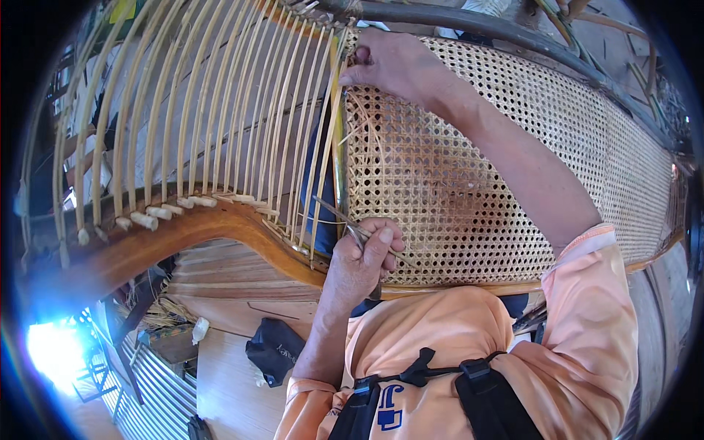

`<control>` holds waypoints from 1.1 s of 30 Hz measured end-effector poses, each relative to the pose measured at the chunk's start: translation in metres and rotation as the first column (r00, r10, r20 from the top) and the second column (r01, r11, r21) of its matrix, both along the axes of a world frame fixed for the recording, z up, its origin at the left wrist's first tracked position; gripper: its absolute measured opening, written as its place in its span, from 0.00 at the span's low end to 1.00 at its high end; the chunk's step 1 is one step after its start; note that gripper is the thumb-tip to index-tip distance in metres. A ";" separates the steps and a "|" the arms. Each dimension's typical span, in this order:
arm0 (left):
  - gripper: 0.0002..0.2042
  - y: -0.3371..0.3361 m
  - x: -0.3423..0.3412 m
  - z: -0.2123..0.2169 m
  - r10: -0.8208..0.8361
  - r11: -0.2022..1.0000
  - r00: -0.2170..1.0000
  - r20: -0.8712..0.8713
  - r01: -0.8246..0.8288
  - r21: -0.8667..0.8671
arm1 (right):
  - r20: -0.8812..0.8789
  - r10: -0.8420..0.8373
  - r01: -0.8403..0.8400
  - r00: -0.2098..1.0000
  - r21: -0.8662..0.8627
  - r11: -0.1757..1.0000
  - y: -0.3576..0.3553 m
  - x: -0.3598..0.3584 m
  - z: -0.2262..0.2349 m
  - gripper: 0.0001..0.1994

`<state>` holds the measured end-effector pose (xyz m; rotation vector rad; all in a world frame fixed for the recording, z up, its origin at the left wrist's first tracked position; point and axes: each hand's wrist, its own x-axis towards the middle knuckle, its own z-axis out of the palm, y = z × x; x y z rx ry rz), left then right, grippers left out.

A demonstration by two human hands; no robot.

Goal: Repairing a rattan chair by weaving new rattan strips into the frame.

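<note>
While the person's right arm stretches away across the woven cane panel (543, 95), I see the right hand (385, 62) up at twelve o'clock, right by the panel's corner. Its fingers curl inward next to the slim yellowish-green pole (338, 161) that runs along the panel's edge; from where I stand, I cannot tell whether they pinch a strand. Near the middle of the scene, just toward six o'clock, the left hand (359, 260) has its fingers clamped on a pointed metal tool (334, 210), thumb laid over the top. The tool's tip points to about eleven o'clock; I cannot make out its exact kind.

The panel spreads from twelve round to four o'clock, its mesh full of small holes, with a darker stain toward its middle. Loose cane strands (378, 128) lie over it just below the right hand. From nine to eleven o'clock stands a row of slender rattan rods (152, 147), their pale ends meeting a thick, curved brown rail (220, 220). A dark rail (469, 23) borders the panel at one o'clock. At seven o'clock rests a black cloth pouch (275, 352). The person wears a peach shirt (433, 315) crossed by black straps (491, 396).
</note>
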<state>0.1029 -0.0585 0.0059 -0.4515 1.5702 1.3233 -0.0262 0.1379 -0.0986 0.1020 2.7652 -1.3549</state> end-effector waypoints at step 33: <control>0.10 0.040 -0.047 -0.020 -0.561 0.772 0.637 -0.529 0.173 -0.611 | -0.042 -0.374 0.268 0.926 -0.625 0.733 -0.004 0.032 0.011 0.05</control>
